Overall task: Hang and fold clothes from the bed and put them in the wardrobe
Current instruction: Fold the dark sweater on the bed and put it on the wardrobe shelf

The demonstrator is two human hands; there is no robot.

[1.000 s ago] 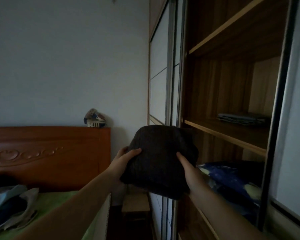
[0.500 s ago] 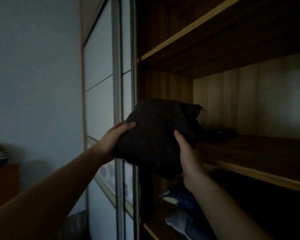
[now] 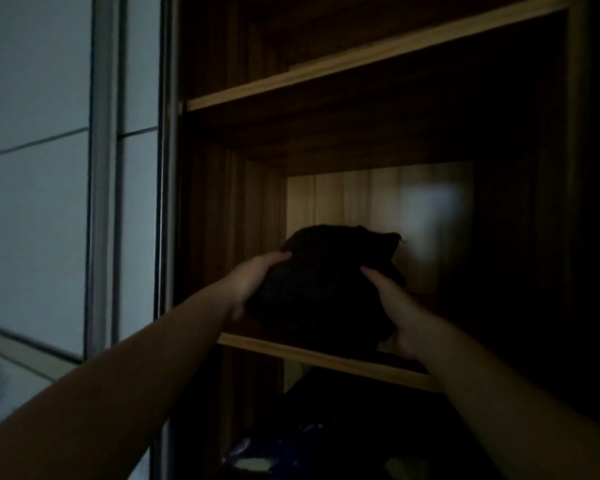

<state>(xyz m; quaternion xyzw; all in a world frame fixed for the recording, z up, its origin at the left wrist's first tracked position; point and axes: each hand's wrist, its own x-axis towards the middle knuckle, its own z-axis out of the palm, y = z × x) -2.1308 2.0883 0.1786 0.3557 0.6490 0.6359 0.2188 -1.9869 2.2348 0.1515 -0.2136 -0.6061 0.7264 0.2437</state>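
A folded dark garment (image 3: 321, 282) was gripped by the left hand (image 3: 253, 284) and right hand (image 3: 392, 306), kept flat over the shelf's front edge (image 3: 291, 351) for stowing.

Dark, matt knitted cloth garment (image 3: 321, 289); wardrobe shelf (image 3: 326, 358) of grained wood with a paler edge strip; sliding door (image 3: 32, 220) panels smooth, metal-framed.

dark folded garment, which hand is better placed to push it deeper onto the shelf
Probably the right hand: it cups the dark folded garment from below at the shelf edge, while the left hand grips its side.
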